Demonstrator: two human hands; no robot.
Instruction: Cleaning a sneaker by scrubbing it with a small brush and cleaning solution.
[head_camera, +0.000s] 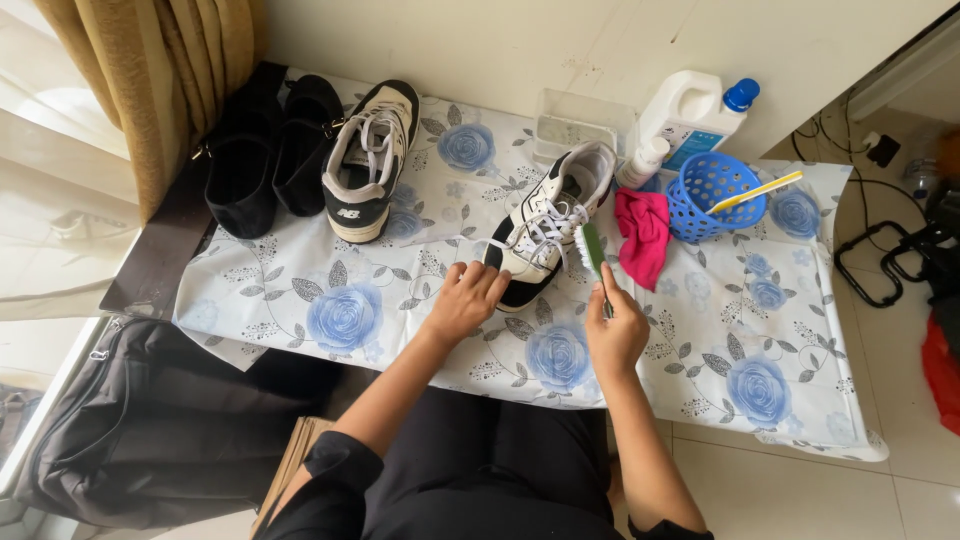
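While your left hand (466, 297) steadies the toe of a white and black sneaker (548, 220), your right hand (616, 335) holds a green-backed brush (592, 250) against the shoe's side. The sneaker lies near the middle of the desk (330, 320), toe toward you, laces tied. Your left fingers (488, 280) are curled loosely together over the toe cap; your right fingers are closed around the brush handle, bristles facing the shoe.

The sneaker looks light and fairly stiff in the sole, softer in the upper, so it will likely slide on the smooth floral cloth unless pinned; the toe or heel seems the firmest place to hold. The brush looks light and rigid.

Counting outward: two sneakers, the second sneaker (368, 160) standing farther back to the left; two black shoes (265, 155) beside it near the curtain (150, 70). To the right of the shoe lie one pink cloth (643, 232), one blue basket (712, 195) with a yellow toothbrush (757, 190) resting across it, one white jug (690, 115) with a blue cap, one small white bottle (642, 162), and one clear tray (580, 120). A dark bag (150, 430) sits on the floor at your left.
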